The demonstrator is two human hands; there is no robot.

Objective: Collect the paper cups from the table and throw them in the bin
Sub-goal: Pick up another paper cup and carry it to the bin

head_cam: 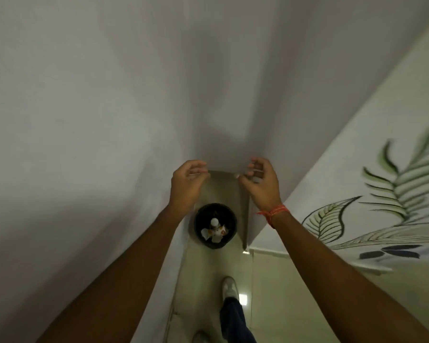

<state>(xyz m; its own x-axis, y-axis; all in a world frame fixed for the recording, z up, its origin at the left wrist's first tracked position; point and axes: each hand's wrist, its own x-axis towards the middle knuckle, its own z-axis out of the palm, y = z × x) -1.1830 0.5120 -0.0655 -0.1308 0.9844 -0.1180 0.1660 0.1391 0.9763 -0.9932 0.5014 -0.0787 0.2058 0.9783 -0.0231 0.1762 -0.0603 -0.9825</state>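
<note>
Left hand [186,185] loosely curled, empty; right hand [261,185] same; both hands above bin [215,225]

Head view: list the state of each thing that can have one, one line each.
Round black bin: upright on the floor, lidless, holding white crumpled cups.
Left hand: above the bin, fingers loosely curled, holding nothing.
Right hand: above the bin, fingers loosely curled, holding nothing.
</note>
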